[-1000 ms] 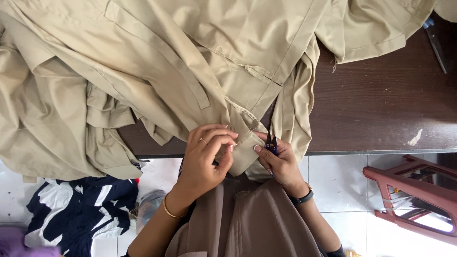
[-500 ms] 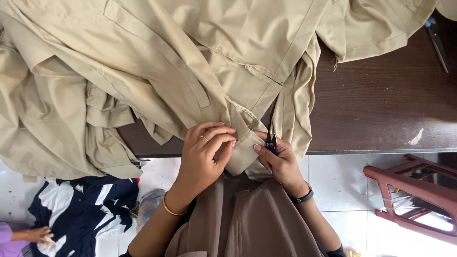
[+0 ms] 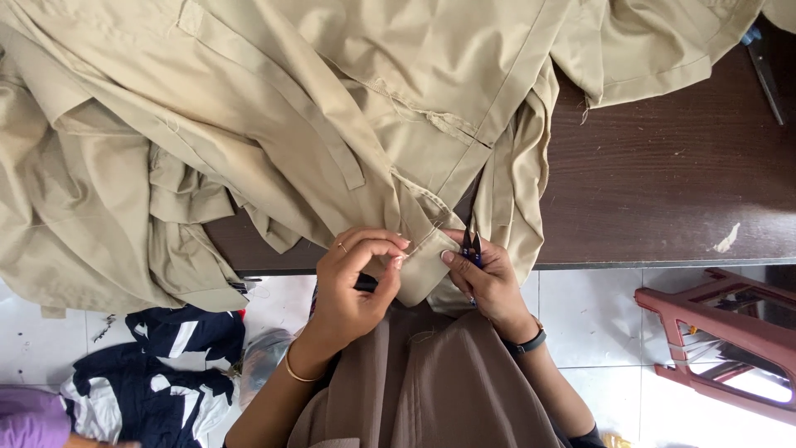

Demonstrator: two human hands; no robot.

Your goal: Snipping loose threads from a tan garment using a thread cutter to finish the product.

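Left hand (image 3: 355, 282): we find it curled, fingertips pinched shut on the tab end of the khaki garment (image 3: 249, 124), thumb under and fingers over, palm turned toward the body, wrist bent down off the bench edge. We note a thin gold bangle (image 3: 297, 373) at the wrist and a ring on one finger.

Right hand (image 3: 489, 278): we find it closed around small dark-handled thread snips (image 3: 473, 247), blades pointing up and away from the body, the forefinger tip touching the same tab from the other side. A dark wristband (image 3: 529, 342) sits at the wrist.

Garment: beige-khaki cotton, heavily bunched, with stitched seams, a long flat strap and a squared tab (image 3: 423, 264). It covers most of the dark brown wooden bench (image 3: 680, 191); the tab hangs just over the near edge, between the two hands. A loose thread shows along a seam near the middle.

Surroundings: we list a navy and white cloth heap (image 3: 166, 373) on the white tiled floor (image 3: 597, 315) to the left, a reddish-brown plastic stool (image 3: 721, 332) to the right, and a pale scrap (image 3: 726, 239) on the bench.
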